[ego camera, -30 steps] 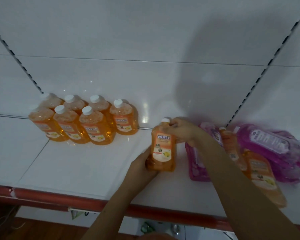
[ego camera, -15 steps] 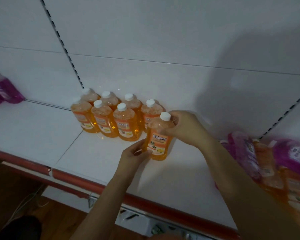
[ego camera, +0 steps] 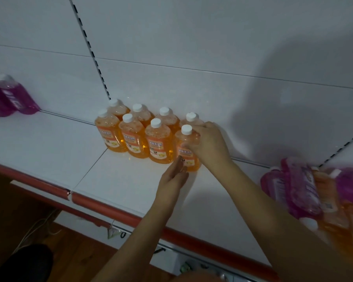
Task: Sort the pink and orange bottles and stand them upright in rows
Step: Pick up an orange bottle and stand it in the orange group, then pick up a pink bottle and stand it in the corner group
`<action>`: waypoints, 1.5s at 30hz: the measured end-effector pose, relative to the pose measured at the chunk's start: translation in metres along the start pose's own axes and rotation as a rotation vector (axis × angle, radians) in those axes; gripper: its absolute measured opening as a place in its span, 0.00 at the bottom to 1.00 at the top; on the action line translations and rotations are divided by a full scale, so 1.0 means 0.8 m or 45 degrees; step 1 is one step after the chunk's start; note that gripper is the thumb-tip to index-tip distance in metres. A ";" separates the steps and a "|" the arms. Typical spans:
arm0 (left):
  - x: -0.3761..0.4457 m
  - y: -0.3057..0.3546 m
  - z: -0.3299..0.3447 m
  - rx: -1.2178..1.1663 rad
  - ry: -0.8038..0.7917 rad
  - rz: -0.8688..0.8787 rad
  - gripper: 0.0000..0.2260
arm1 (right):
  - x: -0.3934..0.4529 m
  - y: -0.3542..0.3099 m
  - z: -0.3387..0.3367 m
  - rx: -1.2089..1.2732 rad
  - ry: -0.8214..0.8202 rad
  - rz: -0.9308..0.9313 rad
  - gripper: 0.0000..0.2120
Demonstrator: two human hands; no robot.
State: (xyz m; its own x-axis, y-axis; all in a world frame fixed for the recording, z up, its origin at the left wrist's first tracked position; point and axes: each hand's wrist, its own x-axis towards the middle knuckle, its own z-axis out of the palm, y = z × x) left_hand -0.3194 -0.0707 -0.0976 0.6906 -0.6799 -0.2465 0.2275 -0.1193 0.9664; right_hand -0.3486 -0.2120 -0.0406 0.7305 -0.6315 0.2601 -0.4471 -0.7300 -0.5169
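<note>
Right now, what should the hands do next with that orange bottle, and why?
Probably let go: the orange bottle already stands upright at the front row's end, right hand gripping it, left hand touching its base. The unsorted pile waits.

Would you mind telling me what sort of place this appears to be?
Probably a shop aisle being stocked: a white metal shelf with a red front strip, slotted uprights in the back panel, and identical orange bottles in rows.

Two bare forearms, no sleeves, no jewellery
</note>
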 end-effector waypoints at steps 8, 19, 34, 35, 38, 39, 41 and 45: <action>0.004 0.001 0.009 -0.023 -0.073 0.076 0.25 | -0.007 -0.002 -0.002 -0.079 0.024 0.057 0.27; -0.005 -0.008 0.044 0.154 0.125 -0.160 0.14 | -0.015 0.014 -0.025 0.069 -0.097 0.031 0.24; -0.055 -0.004 0.234 0.438 -0.653 -0.247 0.20 | -0.112 0.224 -0.168 -0.046 -0.127 0.619 0.21; -0.059 -0.003 0.242 0.438 -0.670 -0.294 0.19 | -0.119 0.230 -0.164 -0.015 -0.136 0.621 0.20; -0.069 -0.003 0.255 0.390 -0.665 -0.308 0.15 | -0.125 0.245 -0.156 0.064 -0.077 0.648 0.22; -0.071 -0.004 0.258 0.356 -0.641 -0.283 0.14 | -0.123 0.246 -0.156 0.074 -0.070 0.643 0.21; -0.075 -0.006 0.260 0.319 -0.565 -0.209 0.13 | -0.119 0.249 -0.157 0.098 -0.054 0.626 0.19; -0.070 -0.001 0.248 0.358 -0.417 -0.104 0.07 | -0.110 0.264 -0.169 0.144 -0.061 0.612 0.21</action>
State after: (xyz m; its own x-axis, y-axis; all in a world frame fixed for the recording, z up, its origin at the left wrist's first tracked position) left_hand -0.4949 -0.1761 -0.0700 0.4138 -0.8482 -0.3307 0.0455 -0.3435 0.9380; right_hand -0.5769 -0.3458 -0.0625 0.4793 -0.8752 -0.0661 -0.6824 -0.3243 -0.6551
